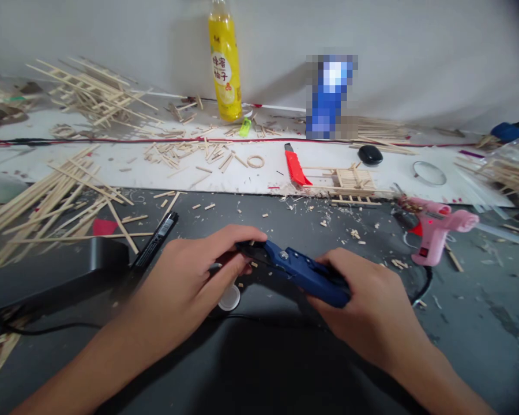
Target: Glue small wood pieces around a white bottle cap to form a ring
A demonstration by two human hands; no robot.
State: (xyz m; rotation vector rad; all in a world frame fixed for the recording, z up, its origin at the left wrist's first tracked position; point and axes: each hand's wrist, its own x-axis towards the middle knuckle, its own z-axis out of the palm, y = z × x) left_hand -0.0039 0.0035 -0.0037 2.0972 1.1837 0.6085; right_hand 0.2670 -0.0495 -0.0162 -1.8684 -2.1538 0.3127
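Note:
Over the dark tabletop, my right hand (367, 288) is wrapped around the handles of a blue hand cutter (294, 268), which points left. My left hand (199, 265) is closed at the cutter's black head, its index finger over the top and thumb below. Whatever is pinched there is mostly hidden; a tiny pale bit of wood shows by the fingertips. Below the left fingers lies a round white-topped disc (229, 298). A black marker (158, 239) lies to the left of that hand. Small wood offcuts (266, 215) are scattered beyond both hands.
A pink glue gun (435, 230) with a red light stands at right. Behind are a red utility knife (296, 166), a small stick ladder frame (354, 180), a yellow bottle (225, 69) and a black mouse-like object (371, 154). Wooden sticks (64, 190) pile up left, near a black box (108, 256).

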